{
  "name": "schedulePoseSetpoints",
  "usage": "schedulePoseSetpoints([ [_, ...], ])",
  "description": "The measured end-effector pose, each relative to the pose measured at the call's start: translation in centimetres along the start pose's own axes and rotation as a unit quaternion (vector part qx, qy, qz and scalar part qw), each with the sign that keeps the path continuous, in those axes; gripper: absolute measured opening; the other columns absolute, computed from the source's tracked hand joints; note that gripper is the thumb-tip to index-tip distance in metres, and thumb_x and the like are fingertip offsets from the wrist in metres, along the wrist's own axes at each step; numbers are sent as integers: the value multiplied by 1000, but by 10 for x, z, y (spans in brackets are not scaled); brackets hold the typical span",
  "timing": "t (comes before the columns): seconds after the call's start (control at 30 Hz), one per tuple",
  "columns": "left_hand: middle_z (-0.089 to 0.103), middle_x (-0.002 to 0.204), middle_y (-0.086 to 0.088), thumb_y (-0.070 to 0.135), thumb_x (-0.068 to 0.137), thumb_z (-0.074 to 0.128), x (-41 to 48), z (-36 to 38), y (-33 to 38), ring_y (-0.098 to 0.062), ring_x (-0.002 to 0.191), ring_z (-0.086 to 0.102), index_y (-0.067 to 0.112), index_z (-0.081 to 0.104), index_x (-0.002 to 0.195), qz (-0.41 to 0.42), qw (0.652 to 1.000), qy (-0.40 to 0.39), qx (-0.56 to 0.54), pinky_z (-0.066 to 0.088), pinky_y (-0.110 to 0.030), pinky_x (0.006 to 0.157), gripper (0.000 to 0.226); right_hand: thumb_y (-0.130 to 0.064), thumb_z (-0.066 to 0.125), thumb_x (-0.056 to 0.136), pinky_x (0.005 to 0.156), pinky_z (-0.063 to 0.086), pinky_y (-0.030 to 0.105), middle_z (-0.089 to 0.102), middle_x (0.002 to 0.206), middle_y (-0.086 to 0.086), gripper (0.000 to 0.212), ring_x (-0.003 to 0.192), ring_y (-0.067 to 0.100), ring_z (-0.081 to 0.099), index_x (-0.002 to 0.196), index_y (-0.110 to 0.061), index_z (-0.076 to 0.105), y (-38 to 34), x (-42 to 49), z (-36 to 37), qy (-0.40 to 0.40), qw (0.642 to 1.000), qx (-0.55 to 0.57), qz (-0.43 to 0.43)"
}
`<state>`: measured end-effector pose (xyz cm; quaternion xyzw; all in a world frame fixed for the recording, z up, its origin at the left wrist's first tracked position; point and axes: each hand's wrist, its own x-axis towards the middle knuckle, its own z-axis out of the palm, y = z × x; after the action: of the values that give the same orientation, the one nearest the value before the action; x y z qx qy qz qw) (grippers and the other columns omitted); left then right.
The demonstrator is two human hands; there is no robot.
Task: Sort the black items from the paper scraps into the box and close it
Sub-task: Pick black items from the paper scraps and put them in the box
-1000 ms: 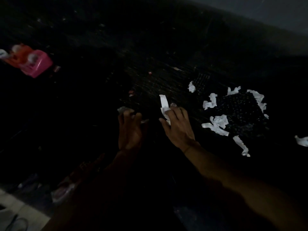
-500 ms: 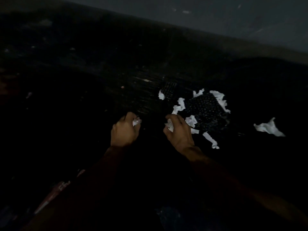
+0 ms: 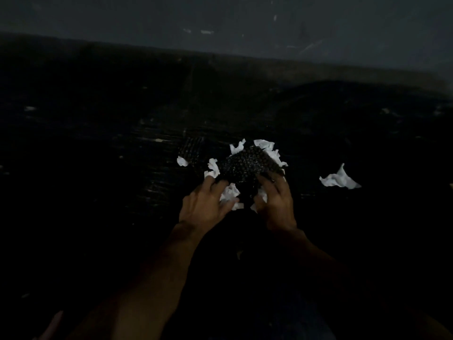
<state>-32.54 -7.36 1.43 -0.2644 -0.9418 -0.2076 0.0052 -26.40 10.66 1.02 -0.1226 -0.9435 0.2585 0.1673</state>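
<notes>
Smaller black piece (image 3: 190, 149) sits beyond the left hand (image 3: 203, 207), whose fingers are spread fairly straight over paper scraps (image 3: 230, 192). Black studded pile (image 3: 247, 164) lies just past both hands. Right hand (image 3: 279, 207) is on its near edge, grip too dark to tell. Stray scrap (image 3: 339, 179) lies off right.

The left hand (image 3: 203, 207), a moment ago curled round a scrap well off at the black pile's (image 3: 247, 163) 9 o'clock, now spreads its fingers on the paper scraps (image 3: 229, 193) at 7 o'clock. The right hand (image 3: 277, 204) shifts from 7 to 5 o'clock, fingertips reaching onto the pile.
</notes>
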Motion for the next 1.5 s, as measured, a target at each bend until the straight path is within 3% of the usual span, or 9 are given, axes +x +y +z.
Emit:
schedulePoseSetpoints([
  [0.27, 54, 96, -5, 52, 86, 46, -14, 43, -1, -28, 89, 52, 26, 63, 108, 42, 998, 31, 32, 52, -41, 65, 38, -48, 54, 83, 84, 43, 43, 63, 113, 7, 39, 104, 33, 52, 106, -20, 68, 9, -44, 23, -19, 995, -93, 14],
  [0.4, 57, 103, -9, 33, 82, 55, -13, 50, -4, -29, 96, 48, 13, 66, 87, 63, 994, 86, -27, 48, -39, 77, 23, -33, 57, 78, 71, 49, 40, 58, 89, 14, 26, 85, 29, 48, 85, -9, 62, 17, -40, 23, -1, 999, -47, 9],
  [0.53, 64, 90, -7, 25, 73, 47, -18, 47, 0, -27, 82, 58, 5, 66, 79, 40, 991, 81, -96, 51, -34, 70, 28, -32, 56, 74, 78, 49, 36, 53, 105, 17, 32, 93, 34, 52, 96, -9, 60, 12, -44, 16, -61, 997, 9, 42],
  [0.63, 61, 79, -9, 24, 69, 52, -21, 36, 7, -30, 71, 59, 6, 59, 71, -12, 994, 56, -97, 47, -31, 60, 19, -11, 69, 76, 80, 44, 13, 46, 113, 18, 30, 96, 21, 54, 102, -1, 60, 10, -39, 7, -75, 993, 59, 66],
  [0.8, 60, 83, -2, 13, 76, 64, -27, 9, 17, -33, 80, 62, 10, 49, 102, -103, 984, 11, -142, 47, -37, 71, 30, -7, 74, 68, 75, 41, 26, 41, 125, 12, 51, 100, 24, 52, 115, -6, 53, 8, -42, -10, -75, 992, 52, 82],
  [1.0, 56, 111, -14, 23, 85, 60, -19, -3, 26, -32, 98, 58, 36, 30, 146, -14, 997, -60, -38, 48, -38, 85, 70, -11, 68, 72, 83, 44, 28, 57, 118, 8, 52, 103, 28, 59, 123, -13, 55, 10, -43, -31, -137, 986, -10, 91],
  [1.13, 48, 117, -11, 29, 89, 60, -14, 13, 30, -29, 107, 54, 34, 41, 140, 27, 985, -161, 57, 47, -36, 94, 55, -26, 65, 75, 78, 46, 27, 48, 117, 14, 33, 96, 33, 58, 101, -6, 68, 10, -60, -31, -133, 989, -17, 53],
  [1.27, 46, 122, -8, 19, 85, 63, -26, 30, 31, -26, 108, 54, 18, 58, 121, 3, 994, -107, 9, 44, -32, 98, 36, -50, 60, 75, 92, 46, 40, 56, 120, 14, 40, 108, 34, 48, 78, -11, 68, 18, -72, -10, -30, 998, -48, 34],
  [1.5, 60, 110, -10, 11, 78, 69, -45, 39, 23, -30, 100, 59, 15, 57, 126, -1, 996, 0, -89, 50, -41, 89, 49, -26, 68, 68, 73, 46, 32, 62, 88, 4, 26, 83, 25, 51, 87, -17, 53, 10, -68, 2, -42, 998, 2, 43],
])
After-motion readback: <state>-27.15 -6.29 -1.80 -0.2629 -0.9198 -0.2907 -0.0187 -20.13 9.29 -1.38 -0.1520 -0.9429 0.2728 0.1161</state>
